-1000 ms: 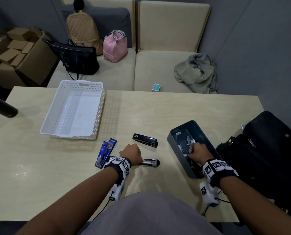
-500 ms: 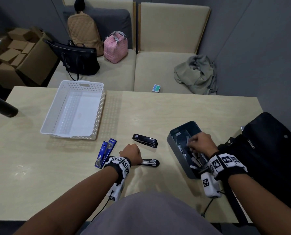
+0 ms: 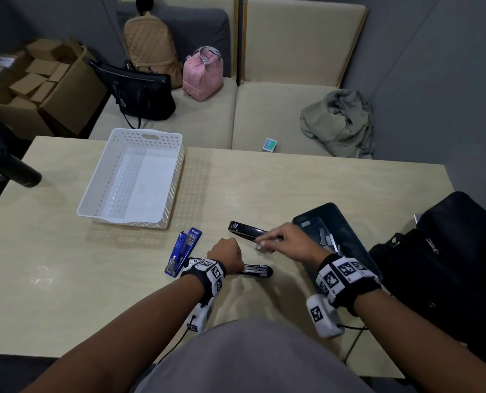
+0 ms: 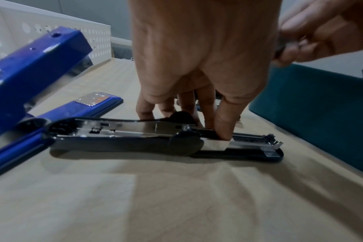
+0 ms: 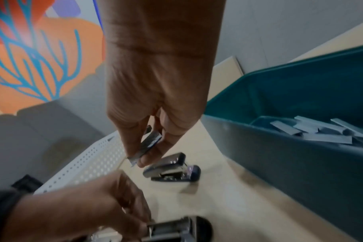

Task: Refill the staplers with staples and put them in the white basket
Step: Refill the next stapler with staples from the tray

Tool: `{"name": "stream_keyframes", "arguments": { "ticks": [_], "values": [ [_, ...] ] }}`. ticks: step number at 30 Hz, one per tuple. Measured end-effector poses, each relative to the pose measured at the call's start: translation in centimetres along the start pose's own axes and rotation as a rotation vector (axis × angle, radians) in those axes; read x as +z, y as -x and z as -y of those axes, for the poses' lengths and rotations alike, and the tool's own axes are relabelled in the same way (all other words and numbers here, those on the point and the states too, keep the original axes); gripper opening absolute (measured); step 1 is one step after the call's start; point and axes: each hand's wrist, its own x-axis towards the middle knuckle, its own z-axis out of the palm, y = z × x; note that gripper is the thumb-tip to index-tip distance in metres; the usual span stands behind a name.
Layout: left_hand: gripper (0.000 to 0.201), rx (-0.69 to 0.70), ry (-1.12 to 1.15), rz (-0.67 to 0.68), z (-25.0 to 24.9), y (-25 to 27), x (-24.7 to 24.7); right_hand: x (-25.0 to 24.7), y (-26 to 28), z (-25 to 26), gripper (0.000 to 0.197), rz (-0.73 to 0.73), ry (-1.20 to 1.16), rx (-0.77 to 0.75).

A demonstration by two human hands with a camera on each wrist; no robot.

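My left hand [image 3: 230, 251] holds an opened black stapler [image 4: 135, 137] flat on the table, fingers curled over it and the thumb [image 4: 224, 129] on the bare magazine rail. My right hand [image 5: 143, 157] hovers just above and to the right, pinching a silver staple strip [image 5: 148, 145]. A closed black stapler [image 3: 244, 229] lies behind the hands. To the left lies a blue stapler [image 3: 183, 251], hinged open. The white basket [image 3: 134, 180] stands empty at the back left.
A dark teal bin [image 3: 335, 236] with several loose staple strips [image 5: 321, 131] sits at my right. A black bag [image 3: 448, 265] rests at the table's right edge and a dark cylinder [image 3: 12, 171] at the far left. Bags lie on the bench behind.
My right hand has come out of the teal bin with a staple strip and moved left, over the closed black stapler. My left hand has stayed on the opened stapler.
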Motion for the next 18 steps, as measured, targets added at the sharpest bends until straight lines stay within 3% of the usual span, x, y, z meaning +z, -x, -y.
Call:
{"name": "stream_keyframes", "arguments": {
  "ticks": [9,13,18],
  "values": [
    [0.003,0.012,0.046,-0.024,0.2,-0.1,0.3,4.5,-0.8,-2.8,0.013,-0.034,0.257,-0.024],
    [0.02,0.0,0.053,-0.03,0.6,-0.4,0.8,5.5,-0.4,-3.3,0.015,-0.041,0.288,-0.045],
    [0.02,0.018,0.051,-0.03,0.7,-0.6,0.8,6.4,0.2,-3.3,0.016,-0.094,0.421,-0.095]
  ]
}}
